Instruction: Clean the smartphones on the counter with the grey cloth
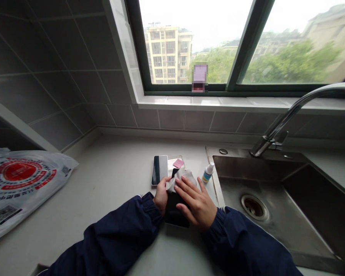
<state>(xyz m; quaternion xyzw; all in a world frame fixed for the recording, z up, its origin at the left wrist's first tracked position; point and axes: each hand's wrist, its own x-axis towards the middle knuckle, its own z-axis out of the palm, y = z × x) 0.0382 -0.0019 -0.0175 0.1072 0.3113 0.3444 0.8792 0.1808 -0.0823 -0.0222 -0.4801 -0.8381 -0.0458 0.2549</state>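
Note:
My left hand (161, 196) grips the left edge of a dark phone (176, 211), its glossy black face turned up. A thin light-grey cloth (179, 181) lies bunched over the phone's upper part. On top of that cloth my right hand (197, 202) rests with its fingers stretched out and apart, pressing it against the screen. Part of the phone is hidden under the cloth and the right hand. Just beyond sit a second phone (159, 170) with a pale rim, a clear case (172, 163), and a small pink piece (178, 163) on that case.
A small white spray bottle (208, 172) with a coloured label stands right of my hands, by the steel sink (235, 188). A chrome faucet (278, 119) arches over the sink. At the left lies a printed plastic bag (25, 184) on the pale counter (103, 172). A window is behind.

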